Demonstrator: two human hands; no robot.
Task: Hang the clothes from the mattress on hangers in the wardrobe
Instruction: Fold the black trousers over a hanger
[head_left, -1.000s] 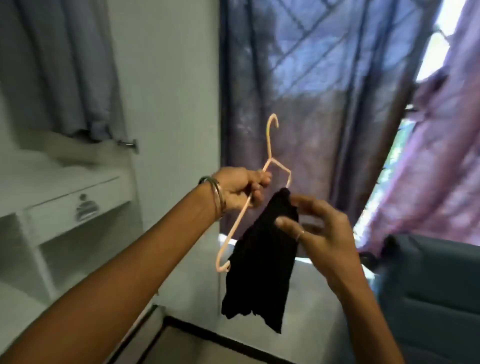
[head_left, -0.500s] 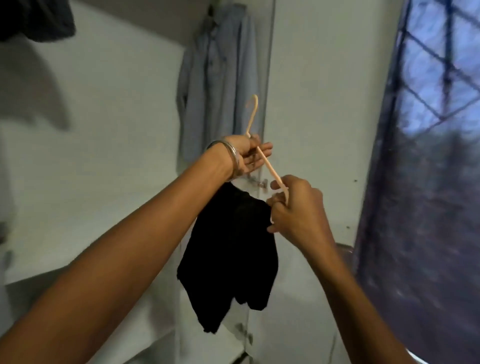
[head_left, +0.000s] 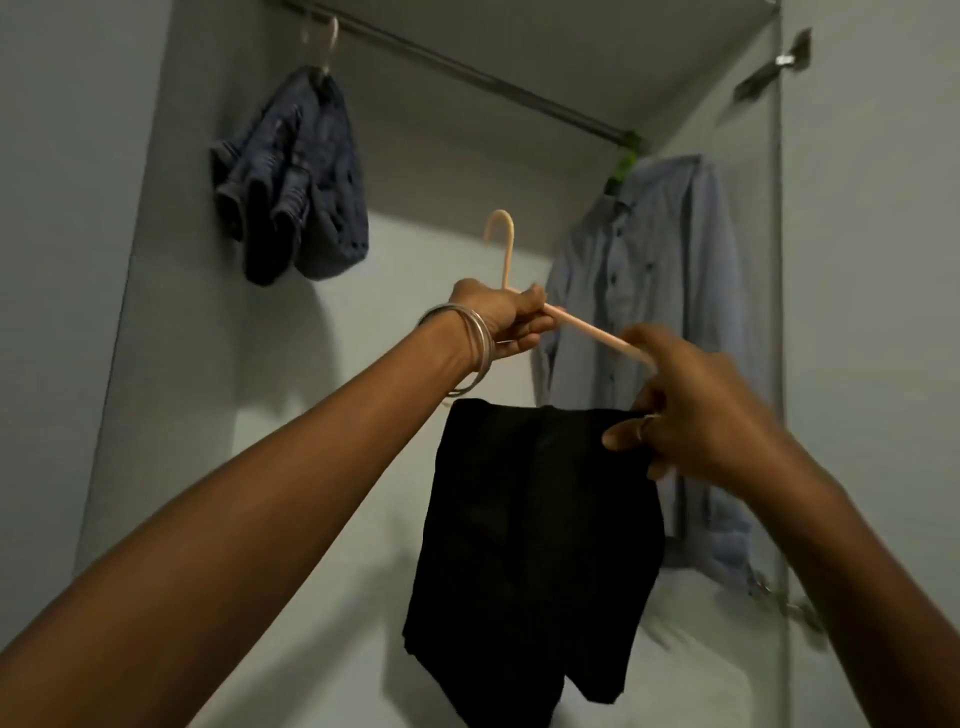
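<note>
A pale pink hanger (head_left: 506, 244) is raised in front of the open wardrobe, hook up, well below the rail (head_left: 467, 70). My left hand (head_left: 506, 319) grips the hanger just under the hook. A black garment (head_left: 535, 545) hangs folded over the hanger's lower bar. My right hand (head_left: 691, 405) holds the hanger's right end and pinches the top edge of the black garment there. The lower bar itself is hidden by cloth and hands.
On the rail, dark denim shorts (head_left: 296, 176) hang at the left on a pale hanger. A light blue shirt (head_left: 670, 322) hangs at the right on a green hanger. Between them the rail is bare. The wardrobe's right wall (head_left: 862, 312) stands close to my right hand.
The view turned from the window and curtains to the wardrobe's inside. Both hands raised the hanger with the black garment toward the rail. My right hand went from open to gripping the hanger end.
</note>
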